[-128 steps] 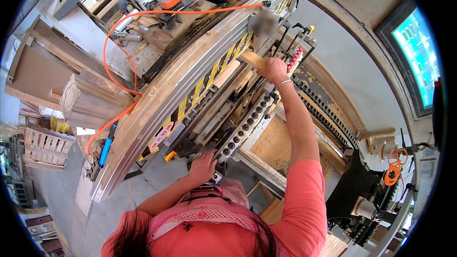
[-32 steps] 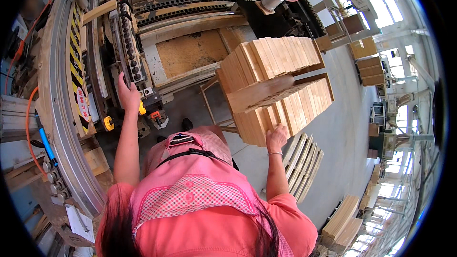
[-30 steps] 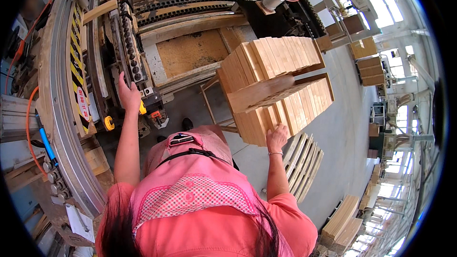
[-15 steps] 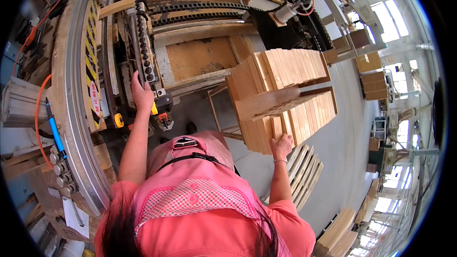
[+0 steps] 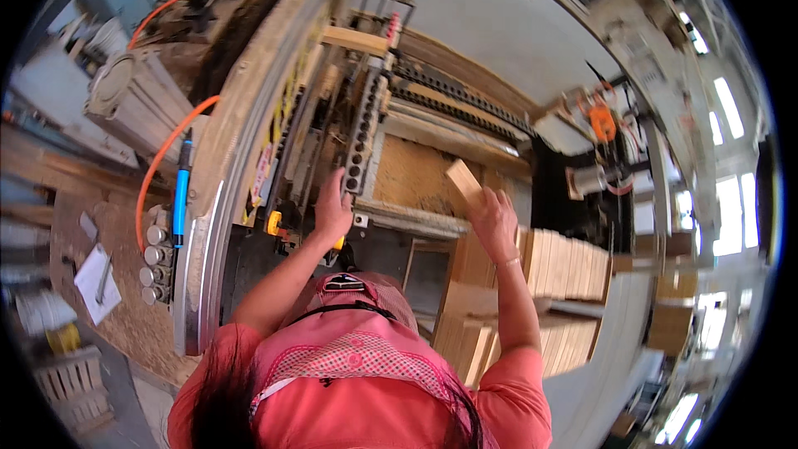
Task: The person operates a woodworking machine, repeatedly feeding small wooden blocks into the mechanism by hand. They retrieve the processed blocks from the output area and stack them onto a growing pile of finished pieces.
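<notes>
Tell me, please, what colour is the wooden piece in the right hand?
The wooden piece is light tan, best seen in the head view.

Left of the holed bar point(image 5: 362, 131) runs the metal rail point(image 5: 206, 270), at its far end lies a wood strip point(image 5: 356, 39), and rightward are the framed panel point(image 5: 411, 170), held wood block point(image 5: 464, 184) and, nearer, stacked boards point(image 5: 568, 266).

A wood strip point(image 5: 356, 40) lies across the machine's rails point(image 5: 360, 137). Sawdust point(image 5: 413, 173) covers the tray point(image 5: 418, 218) beside them. Wood blocks point(image 5: 569, 268) stand packed in two rows on a stand point(image 5: 469, 300). On the brown tabletop point(image 5: 143, 334), lower left, lies a white sheet point(image 5: 92, 291), a pen point(image 5: 103, 280) on it.
</notes>
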`<move>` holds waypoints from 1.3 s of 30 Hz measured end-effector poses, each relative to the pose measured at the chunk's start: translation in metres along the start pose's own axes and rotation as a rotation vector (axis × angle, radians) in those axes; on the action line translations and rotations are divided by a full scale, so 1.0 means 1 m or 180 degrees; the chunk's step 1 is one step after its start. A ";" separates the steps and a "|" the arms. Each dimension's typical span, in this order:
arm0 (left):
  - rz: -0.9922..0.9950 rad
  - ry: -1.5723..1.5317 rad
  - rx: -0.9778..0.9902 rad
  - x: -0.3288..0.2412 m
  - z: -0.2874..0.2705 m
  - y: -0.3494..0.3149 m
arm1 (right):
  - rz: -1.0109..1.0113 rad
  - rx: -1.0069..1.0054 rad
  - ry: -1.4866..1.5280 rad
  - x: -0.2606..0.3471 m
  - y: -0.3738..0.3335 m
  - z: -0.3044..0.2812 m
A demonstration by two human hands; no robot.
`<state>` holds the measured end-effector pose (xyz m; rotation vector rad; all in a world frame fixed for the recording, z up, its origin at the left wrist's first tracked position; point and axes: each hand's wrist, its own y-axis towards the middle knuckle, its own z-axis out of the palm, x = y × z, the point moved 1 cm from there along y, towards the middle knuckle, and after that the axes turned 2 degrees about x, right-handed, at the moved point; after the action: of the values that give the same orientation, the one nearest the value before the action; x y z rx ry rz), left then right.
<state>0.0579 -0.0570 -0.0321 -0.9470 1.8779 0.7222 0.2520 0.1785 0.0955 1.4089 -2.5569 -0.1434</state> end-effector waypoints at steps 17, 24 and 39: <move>-0.0209 0.0328 -0.0094 -0.020 -0.007 -0.003 | -0.2020 0.0366 -0.0216 0.165 0.406 0.150; -0.0346 0.0150 -0.0105 -0.018 -0.006 -0.002 | -0.1803 0.1089 -0.0158 0.161 0.431 0.165; -0.0822 -0.3846 -0.0037 -0.014 0.009 0.130 | -0.2340 0.2264 0.1458 0.138 0.272 0.056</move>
<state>-0.0424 0.0245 -0.0100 -0.5113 0.6771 0.8596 -0.0563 0.2067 0.1124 2.2327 -1.6594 0.9388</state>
